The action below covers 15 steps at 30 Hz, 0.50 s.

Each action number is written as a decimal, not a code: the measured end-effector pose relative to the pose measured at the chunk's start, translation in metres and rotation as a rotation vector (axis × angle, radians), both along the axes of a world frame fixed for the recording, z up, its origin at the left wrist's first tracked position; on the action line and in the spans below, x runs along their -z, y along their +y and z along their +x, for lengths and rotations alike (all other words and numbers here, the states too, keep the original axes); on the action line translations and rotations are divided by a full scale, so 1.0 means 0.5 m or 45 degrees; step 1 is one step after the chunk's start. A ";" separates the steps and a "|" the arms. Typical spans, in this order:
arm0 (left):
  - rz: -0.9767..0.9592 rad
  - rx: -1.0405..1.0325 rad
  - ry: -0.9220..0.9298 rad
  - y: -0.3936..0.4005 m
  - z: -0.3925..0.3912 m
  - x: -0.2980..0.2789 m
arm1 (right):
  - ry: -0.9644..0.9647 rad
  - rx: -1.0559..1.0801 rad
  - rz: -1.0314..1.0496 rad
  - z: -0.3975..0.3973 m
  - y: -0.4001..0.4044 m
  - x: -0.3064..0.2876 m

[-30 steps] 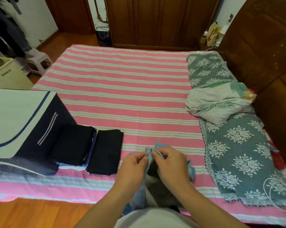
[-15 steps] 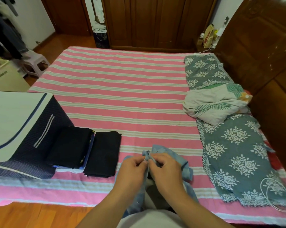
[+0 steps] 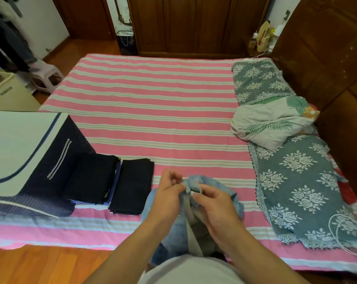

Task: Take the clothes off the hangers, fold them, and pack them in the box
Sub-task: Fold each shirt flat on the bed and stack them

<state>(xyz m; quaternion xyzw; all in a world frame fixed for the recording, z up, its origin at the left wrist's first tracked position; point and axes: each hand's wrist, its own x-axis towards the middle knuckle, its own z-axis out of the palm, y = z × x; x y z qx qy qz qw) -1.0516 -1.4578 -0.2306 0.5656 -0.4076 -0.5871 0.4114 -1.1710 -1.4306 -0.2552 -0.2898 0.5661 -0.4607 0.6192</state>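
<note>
The box point(image 3: 19, 152) at the left runs off the frame edge, so its full width can't be seen. Low in the frame, the light blue garment point(image 3: 220, 191) drops behind both hands and the person's shirt; its lower part is hidden. Beside the box, a folded stack point(image 3: 91, 179) shows only slivers of its lower layers. Upper left, dark hanging clothes point(image 3: 7, 37) are cropped and blurred.

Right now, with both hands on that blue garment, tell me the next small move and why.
Probably work the blue garment free of the grey hanger. Both the left hand and right hand pinch the fabric at its top, and the hanger seems to sit inside it, so it cannot be folded flat on the striped bed yet.
</note>
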 end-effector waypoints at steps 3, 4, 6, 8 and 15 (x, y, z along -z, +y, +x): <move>-0.016 -0.011 0.017 0.013 -0.003 0.009 | 0.185 0.005 -0.031 -0.004 0.006 -0.003; -0.028 -0.017 0.016 0.015 -0.005 0.011 | 0.259 0.017 -0.028 -0.003 0.006 -0.003; -0.051 -0.031 0.018 0.016 -0.011 0.013 | 0.365 0.008 -0.001 0.004 0.007 -0.001; -0.032 -0.071 0.061 0.015 -0.013 0.017 | 0.316 -0.025 0.032 0.009 0.008 -0.003; 0.029 -0.138 0.200 0.016 -0.018 0.026 | 0.147 0.010 0.083 0.013 0.008 -0.003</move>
